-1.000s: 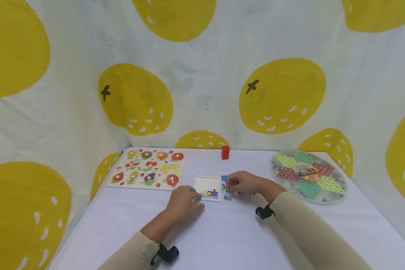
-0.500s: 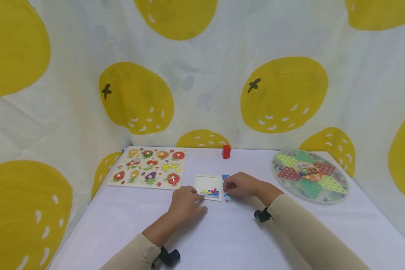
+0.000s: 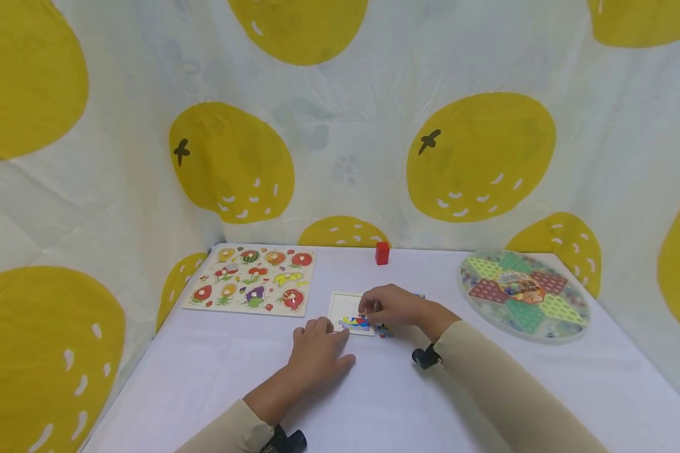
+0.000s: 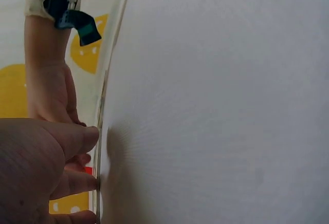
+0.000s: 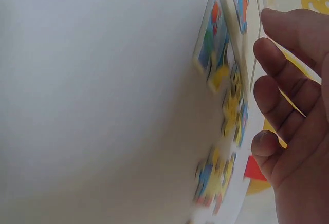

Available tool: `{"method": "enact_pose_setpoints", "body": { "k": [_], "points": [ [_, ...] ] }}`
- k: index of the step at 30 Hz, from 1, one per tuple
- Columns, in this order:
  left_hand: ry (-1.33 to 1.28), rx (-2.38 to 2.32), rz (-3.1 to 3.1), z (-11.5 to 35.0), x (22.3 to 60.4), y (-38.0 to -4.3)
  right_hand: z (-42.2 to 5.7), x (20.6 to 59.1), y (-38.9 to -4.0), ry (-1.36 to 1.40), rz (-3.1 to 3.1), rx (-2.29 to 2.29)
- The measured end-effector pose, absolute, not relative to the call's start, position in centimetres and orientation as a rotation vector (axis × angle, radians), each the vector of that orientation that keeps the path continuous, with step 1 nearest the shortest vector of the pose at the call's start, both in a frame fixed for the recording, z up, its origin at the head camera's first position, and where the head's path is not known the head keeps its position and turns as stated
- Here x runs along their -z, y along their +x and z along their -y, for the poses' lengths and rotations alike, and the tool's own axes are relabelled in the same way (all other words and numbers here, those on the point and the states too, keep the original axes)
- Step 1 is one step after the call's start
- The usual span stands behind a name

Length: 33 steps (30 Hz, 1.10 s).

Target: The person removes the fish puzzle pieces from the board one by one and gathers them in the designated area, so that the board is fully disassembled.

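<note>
A small square puzzle tray with a pale rim lies mid-table in the head view, and coloured joined puzzle pieces fill part of its near side. My left hand touches the tray's left and near edge with fairly straight fingers. In the left wrist view its fingertips meet the thin tray edge. My right hand is over the tray's right side, fingers bent downward. The right wrist view shows its thumb and fingertips beside the tray; whether they pinch a piece is unclear. Loose puzzle pieces lie near that hand.
A fruit peg puzzle board lies at the back left. A red block stands at the back. On the right is a round, clear-rimmed board game with coloured triangles. Patterned cloth walls surround the white table.
My right hand has moved left from the loose pieces to over the tray's right side. The left hand stays at the tray's near left edge with little change.
</note>
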<state>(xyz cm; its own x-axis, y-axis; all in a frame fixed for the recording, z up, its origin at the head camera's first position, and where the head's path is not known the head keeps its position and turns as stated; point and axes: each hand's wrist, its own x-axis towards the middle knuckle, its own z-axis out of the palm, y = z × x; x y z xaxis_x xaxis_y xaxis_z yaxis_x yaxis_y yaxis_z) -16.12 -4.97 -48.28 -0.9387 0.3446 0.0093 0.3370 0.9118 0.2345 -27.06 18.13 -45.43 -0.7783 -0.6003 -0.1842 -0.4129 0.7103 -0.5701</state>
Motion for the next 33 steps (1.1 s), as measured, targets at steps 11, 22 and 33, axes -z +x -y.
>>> {"method": "enact_pose_setpoints", "body": {
  "k": [11,22,33],
  "points": [
    [0.552,-0.379,-2.977,5.0,48.7,-16.4,-15.9,45.9,-27.7,-0.713,-2.511,0.696],
    [0.536,-0.416,-2.949,5.4,47.9,-16.8,-14.6,45.4,-27.6,-0.674,-2.504,0.652],
    [0.5,-0.422,-2.923,6.0,47.4,-17.2,-13.7,44.7,-27.4,-0.675,-2.521,0.559]
  ]
}}
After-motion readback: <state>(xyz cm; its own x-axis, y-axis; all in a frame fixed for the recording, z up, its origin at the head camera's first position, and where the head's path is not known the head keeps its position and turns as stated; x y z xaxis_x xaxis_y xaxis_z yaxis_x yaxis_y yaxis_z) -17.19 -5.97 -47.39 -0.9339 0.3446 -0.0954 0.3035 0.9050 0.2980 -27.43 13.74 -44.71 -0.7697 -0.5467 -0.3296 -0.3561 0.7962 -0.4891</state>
